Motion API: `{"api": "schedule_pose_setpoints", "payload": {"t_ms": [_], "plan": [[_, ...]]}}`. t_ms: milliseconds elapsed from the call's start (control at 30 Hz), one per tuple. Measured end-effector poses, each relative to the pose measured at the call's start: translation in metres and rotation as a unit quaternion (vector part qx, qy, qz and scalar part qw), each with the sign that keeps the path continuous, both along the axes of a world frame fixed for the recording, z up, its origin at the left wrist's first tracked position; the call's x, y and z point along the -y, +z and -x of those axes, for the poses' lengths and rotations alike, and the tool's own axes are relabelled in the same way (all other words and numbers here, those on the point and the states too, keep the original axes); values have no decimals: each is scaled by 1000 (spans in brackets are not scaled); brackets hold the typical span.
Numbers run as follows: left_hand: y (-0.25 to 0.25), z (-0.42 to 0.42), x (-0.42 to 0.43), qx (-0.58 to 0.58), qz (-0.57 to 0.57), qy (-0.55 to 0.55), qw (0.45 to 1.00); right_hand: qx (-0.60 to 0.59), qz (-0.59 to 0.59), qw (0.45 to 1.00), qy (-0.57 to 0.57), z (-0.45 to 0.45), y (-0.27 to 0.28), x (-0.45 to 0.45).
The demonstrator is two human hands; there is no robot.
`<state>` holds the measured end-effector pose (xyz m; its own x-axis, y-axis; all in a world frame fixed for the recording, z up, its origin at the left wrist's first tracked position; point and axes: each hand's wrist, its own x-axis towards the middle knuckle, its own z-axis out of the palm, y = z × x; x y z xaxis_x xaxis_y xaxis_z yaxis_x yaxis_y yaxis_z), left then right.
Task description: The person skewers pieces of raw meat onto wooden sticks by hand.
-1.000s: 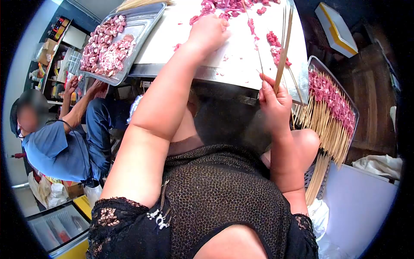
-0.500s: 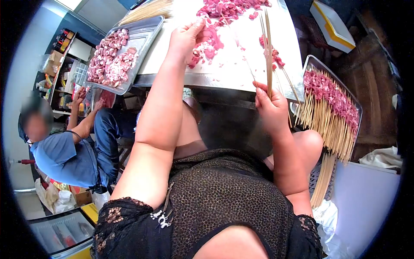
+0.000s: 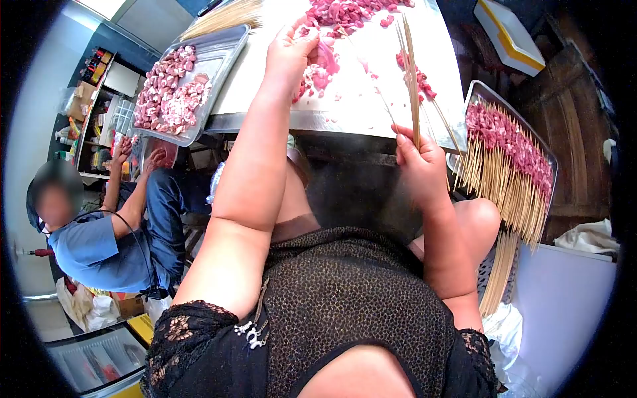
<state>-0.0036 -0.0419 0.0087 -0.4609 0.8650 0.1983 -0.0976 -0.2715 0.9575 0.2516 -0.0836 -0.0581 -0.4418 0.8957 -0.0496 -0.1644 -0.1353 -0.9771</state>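
Note:
My left hand [image 3: 292,53] is closed, pinching a piece of raw meat [image 3: 326,58] over the white tabletop [image 3: 255,89]. Several loose meat bits lie under and beside its fingers. At the table's front edge my right hand [image 3: 423,162] grips a bundle of bamboo skewers [image 3: 412,86] that points away from me. A single thin skewer [image 3: 383,99] slants out leftward from the same fingers, with small pink meat on it near its far end. Beyond both hands rises a pile of cut red meat [image 3: 345,16].
Left stands a metal tray [image 3: 222,66] of meat chunks [image 3: 176,93], with loose skewers [image 3: 225,16] behind it. At right a tray [image 3: 475,89] holds rows of filled skewers [image 3: 511,166]. A seated co-worker in a blue shirt [image 3: 93,242] is at left; a white-and-yellow box [image 3: 507,40] is back right.
My left hand has shifted slightly up and right, and a meat piece now shows at its fingers. My right hand has hardly moved. The co-worker's hands have shifted a little.

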Motion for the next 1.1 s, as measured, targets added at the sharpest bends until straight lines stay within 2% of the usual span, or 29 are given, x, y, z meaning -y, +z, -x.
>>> {"api": "schedule_pose_setpoints", "payload": {"t_ms": [100,167,233,267,300,333,367,433,467,533,567,633,667,700,733,767,800,833,900,967,1033,1100], "plan": [[5,4,1,-53,15,-12,998,-3,1,1000,0,-1,-1,0],[7,6,5,-35,13,-41,998,1,1,1000,-3,-2,0,0],[4,13,8,-212,72,-48,973,-7,2,1000,-1,-1,-1,1],[1,15,10,-212,72,-49,973,-7,2,1000,-1,-1,-1,1],[-3,17,13,-382,78,1,921,-2,-5,1000,-2,-2,-2,1],[-6,19,15,-540,81,50,836,2,-12,1000,-3,-2,-2,1],[-8,23,15,-540,81,50,836,2,-13,1000,-3,-2,-3,1],[-9,32,15,-641,40,129,756,-4,-23,1000,-10,-2,-4,1],[-3,32,18,-641,40,131,755,-5,-25,1000,-10,-2,-5,1],[7,32,25,-671,184,137,705,-10,-25,1000,-11,-1,-7,0],[10,31,28,-672,183,138,704,-11,-26,1000,-12,-1,-6,0],[14,29,37,-595,299,97,739,-16,-16,1000,-11,-1,-4,1],[19,30,41,-556,318,46,766,-17,-16,1000,-11,-2,-2,1],[18,30,42,-557,319,46,765,-9,-14,1000,-3,-1,0,2],[14,32,42,-393,319,19,862,0,-12,1000,6,-1,1,2],[9,34,43,-214,308,-10,927,-1,-12,1000,8,0,0,3],[7,40,41,-112,263,-74,955,-4,-8,1000,18,0,0,3],[2,43,39,-112,263,-72,956,-6,-5,1000,29,1,0,3],[5,34,35,94,183,-102,973,-5,-13,999,41,4,2,6],[3,32,30,111,150,-107,977,-4,-22,998,51,6,3,9],[2,28,27,197,85,-87,973,11,-20,999,41,9,1,10],[4,24,25,205,73,-84,973,21,-29,999,37,9,-3,8]]}}
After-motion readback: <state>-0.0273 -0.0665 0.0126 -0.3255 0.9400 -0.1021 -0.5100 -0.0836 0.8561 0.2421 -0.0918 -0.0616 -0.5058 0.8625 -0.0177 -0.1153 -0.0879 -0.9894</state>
